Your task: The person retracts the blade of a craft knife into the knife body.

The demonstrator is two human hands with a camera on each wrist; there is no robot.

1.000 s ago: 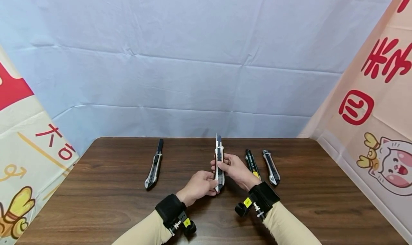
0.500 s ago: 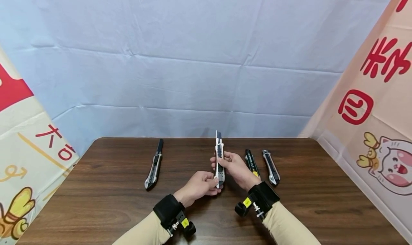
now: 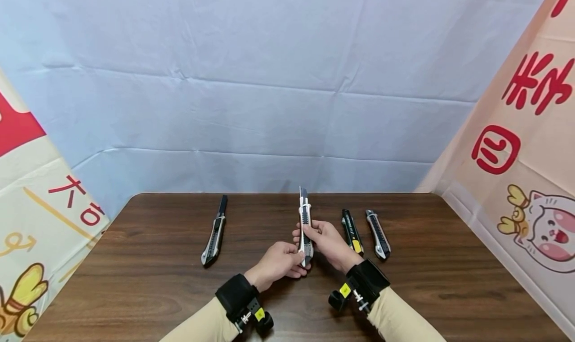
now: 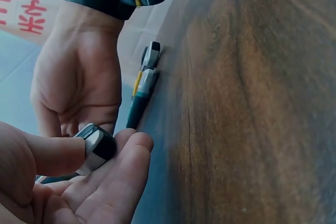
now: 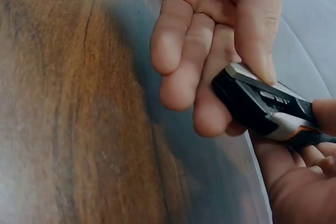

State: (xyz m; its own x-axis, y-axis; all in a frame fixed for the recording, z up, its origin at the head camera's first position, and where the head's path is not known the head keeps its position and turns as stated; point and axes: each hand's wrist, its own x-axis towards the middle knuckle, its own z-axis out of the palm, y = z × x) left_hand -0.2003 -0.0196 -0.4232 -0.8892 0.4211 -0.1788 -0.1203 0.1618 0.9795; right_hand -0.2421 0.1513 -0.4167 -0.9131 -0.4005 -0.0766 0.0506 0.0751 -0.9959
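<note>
Both hands hold a silver and black utility knife point(image 3: 305, 225) above the middle of the brown table point(image 3: 148, 277), its short blade pointing away from me. My left hand point(image 3: 279, 262) pinches the knife's near end, with the thumb on the butt point(image 4: 97, 148) and the fingers underneath. Further up, my right hand point(image 3: 327, 239) curls round the middle of the handle. In the right wrist view the left thumb presses on the knife's dark end point(image 5: 252, 103), and the right hand's palm point(image 5: 299, 187) lies below it.
A black and silver knife point(image 3: 214, 232) lies on the table to the left. To the right lie two more side by side, a black and yellow knife point(image 3: 352, 230) and a grey knife point(image 3: 378, 227). A blue cloth backdrop point(image 3: 269, 82) hangs behind the table, printed sheets at both sides.
Both hands keep the same hold on the knife. The hands and the knife have shifted only slightly.
</note>
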